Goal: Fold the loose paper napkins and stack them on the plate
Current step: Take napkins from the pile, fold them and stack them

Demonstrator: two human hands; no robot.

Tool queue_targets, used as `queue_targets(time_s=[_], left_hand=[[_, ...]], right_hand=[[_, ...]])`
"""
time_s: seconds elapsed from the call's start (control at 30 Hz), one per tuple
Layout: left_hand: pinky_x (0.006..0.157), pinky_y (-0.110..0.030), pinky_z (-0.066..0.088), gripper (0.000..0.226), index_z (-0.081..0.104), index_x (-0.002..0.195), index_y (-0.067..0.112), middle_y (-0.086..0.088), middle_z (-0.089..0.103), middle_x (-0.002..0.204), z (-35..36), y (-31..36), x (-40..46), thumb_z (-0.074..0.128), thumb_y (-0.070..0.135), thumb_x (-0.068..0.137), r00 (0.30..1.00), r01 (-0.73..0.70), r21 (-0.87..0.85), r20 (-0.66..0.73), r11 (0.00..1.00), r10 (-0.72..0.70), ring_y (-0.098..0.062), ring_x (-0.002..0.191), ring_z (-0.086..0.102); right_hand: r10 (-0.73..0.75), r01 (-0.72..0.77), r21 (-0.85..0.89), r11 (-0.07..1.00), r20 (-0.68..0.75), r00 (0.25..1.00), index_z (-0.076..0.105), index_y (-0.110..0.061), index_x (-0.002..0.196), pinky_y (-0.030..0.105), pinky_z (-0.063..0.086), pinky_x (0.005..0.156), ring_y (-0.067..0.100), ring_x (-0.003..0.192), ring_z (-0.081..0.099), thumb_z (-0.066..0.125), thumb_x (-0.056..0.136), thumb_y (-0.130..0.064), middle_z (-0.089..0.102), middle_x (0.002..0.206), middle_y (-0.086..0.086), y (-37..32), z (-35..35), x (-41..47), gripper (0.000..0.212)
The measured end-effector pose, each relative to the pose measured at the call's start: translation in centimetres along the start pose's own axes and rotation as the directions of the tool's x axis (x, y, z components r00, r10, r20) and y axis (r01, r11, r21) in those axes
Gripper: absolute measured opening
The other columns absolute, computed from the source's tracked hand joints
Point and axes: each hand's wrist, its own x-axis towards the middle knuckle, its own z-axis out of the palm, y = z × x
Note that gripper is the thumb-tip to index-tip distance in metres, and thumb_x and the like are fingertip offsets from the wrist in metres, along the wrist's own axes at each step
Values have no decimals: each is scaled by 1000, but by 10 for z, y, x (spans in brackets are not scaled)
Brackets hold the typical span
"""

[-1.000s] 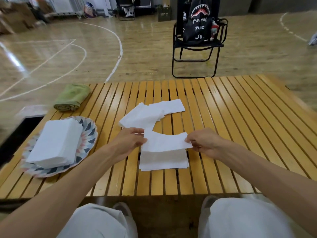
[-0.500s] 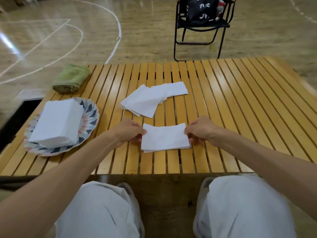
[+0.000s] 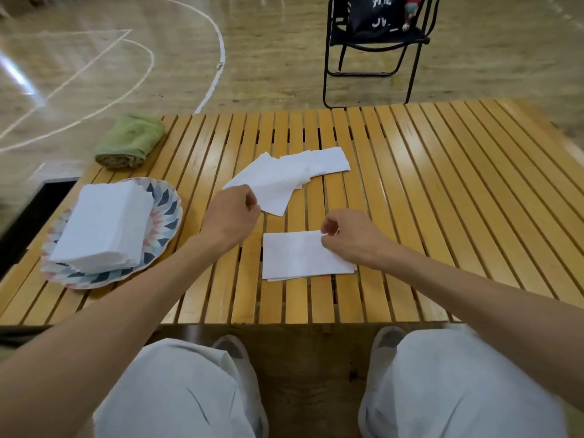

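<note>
Right hand [image 3: 349, 237] rests curled on the folded napkin [image 3: 300, 256] near the table [image 3: 442, 191] edge; left hand [image 3: 232, 213], loosely curled, holds nothing (loose napkins [image 3: 284, 177] just beyond). Pinch all layers together, then lay it squarely on the plate [image 3: 164, 216] stack [image 3: 104, 227].

Rolled green towel [image 3: 130, 141] lies at far-left corner of slatted wooden table [image 3: 442, 191]. Black folding chair [image 3: 373, 55] stands on gym floor [image 3: 252, 52] beyond table, dark printed bag [image 3: 374, 14] on its seat

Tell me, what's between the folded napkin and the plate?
In the head view, the left hand and forearm lie between the folded napkin and the plate, over bare table slats.
</note>
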Motion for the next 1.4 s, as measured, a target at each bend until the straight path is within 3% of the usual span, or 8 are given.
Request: queue_targets(time_s=[0.27, 0.5, 0.7, 0.8, 0.97, 1.13, 1.23, 1.4], left_hand=[[79, -38, 51, 43, 47, 132, 10, -10, 59, 120, 13, 21, 38, 62, 27, 95, 976, 216, 142, -14, 966, -216, -28, 105, 60], [82, -34, 58, 33, 64, 119, 15, -6, 66, 114, 13, 17, 52, 66, 7, 87, 937, 344, -242, 26, 907, -349, -22, 99, 65], [88, -24, 52, 23, 74, 110, 14, 0, 71, 106, -17, 28, 44, 59, 9, 94, 999, -38, -237, -26, 971, 32, -11, 100, 64], [90, -26, 51, 23, 77, 102, 18, 5, 69, 102, -33, 35, 40, 59, 9, 92, 980, -190, -230, 18, 954, 199, -11, 98, 62], [91, -31, 54, 22, 77, 101, 16, 6, 66, 98, -47, 42, 29, 61, 6, 92, 934, -332, -257, 46, 908, 354, -10, 96, 64], [87, -25, 52, 21, 75, 98, 19, 11, 63, 97, -50, 35, 17, 59, 5, 94, 940, -317, -311, 23, 896, 341, -8, 95, 62], [85, -23, 51, 20, 73, 98, 20, 9, 65, 97, -45, 28, 12, 60, 5, 94, 965, -245, -355, -3, 902, 261, -8, 94, 61], [83, -26, 56, 24, 65, 115, 22, 6, 65, 102, -32, 23, -1, 68, 15, 92, 993, -68, -538, 42, 840, 108, -8, 94, 64]], right_hand=[[-39, 41, -40, 998, 44, 998, 64, -14, 111, 34, 55, 82, 20, 97, 59, 63, 92, -15, 61, 109, 0, -18, 13, 17, 20], [-13, 14, 92, 996, -10, 1000, 65, -14, 105, 25, 50, 74, 16, 95, 60, 63, 92, -15, 62, 106, -1, -11, 12, 25, 12], [30, 18, 225, 974, -208, 978, 63, -15, 116, 21, 50, 70, 17, 98, 61, 63, 92, -16, 62, 107, 1, -8, -13, 36, 24], [-87, 141, 168, 976, -293, 952, 53, -20, 137, 28, 50, 91, 17, 116, 56, 66, 90, -14, 55, 131, 2, -14, -28, 39, 49], [-268, 261, -68, 963, -126, 955, 32, -33, 154, 39, 26, 116, 22, 148, 22, 73, 82, -15, 23, 162, 0, -25, -45, 46, 85], [-198, 205, 50, 977, -125, 972, 69, -18, 99, 28, 43, 89, 19, 119, 53, 71, 85, -23, 62, 123, 0, -21, -51, 41, 14], [-156, 166, 260, 951, -61, 986, 70, -15, 86, 26, 50, 73, 15, 92, 65, 71, 88, -24, 69, 94, -2, -14, -51, 32, 10], [-63, 72, 569, 819, -35, 997, 66, -15, 85, 18, 50, 61, 5, 76, 68, 70, 93, -19, 70, 90, -5, -10, -50, 17, 9]])
